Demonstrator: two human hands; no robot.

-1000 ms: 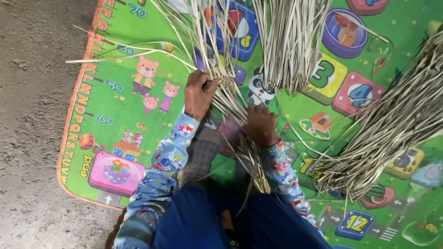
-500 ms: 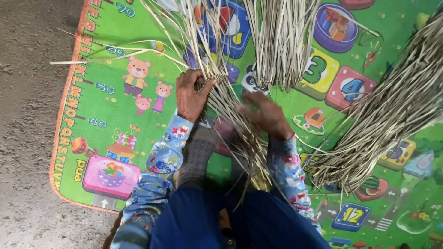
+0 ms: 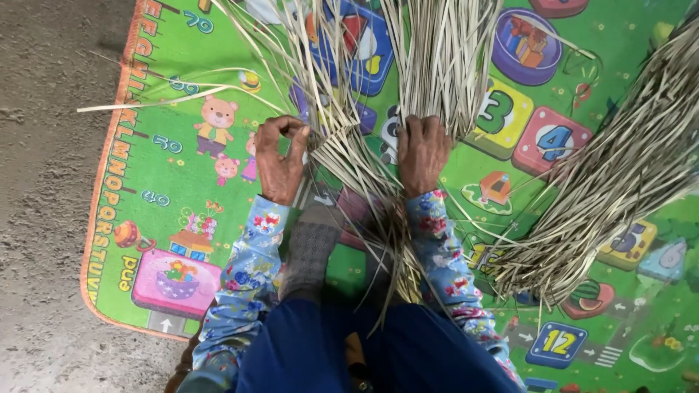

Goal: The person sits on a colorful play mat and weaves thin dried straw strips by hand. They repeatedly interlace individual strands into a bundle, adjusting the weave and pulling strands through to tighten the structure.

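Long pale dried reed strips (image 3: 349,156) lie fanned over a green children's play mat (image 3: 167,189). My left hand (image 3: 280,156) pinches a few strips at the left side of the fan, fingers curled around them. My right hand (image 3: 422,153) rests on the lower end of a thick straight bundle of strips (image 3: 444,58), fingers pressing down on it. Both sleeves are blue with flowers. The strips run down between my arms toward my lap.
A second big sheaf of strips (image 3: 611,189) lies slanted at the right. Bare grey concrete floor (image 3: 44,218) borders the mat's left edge. A grey sock-covered foot (image 3: 309,251) and dark blue clothing (image 3: 328,349) fill the bottom centre.
My right hand has moved up and to the right from the crossed strips onto the straight bundle. My left hand has stayed at the left strips. The view has shifted slightly.
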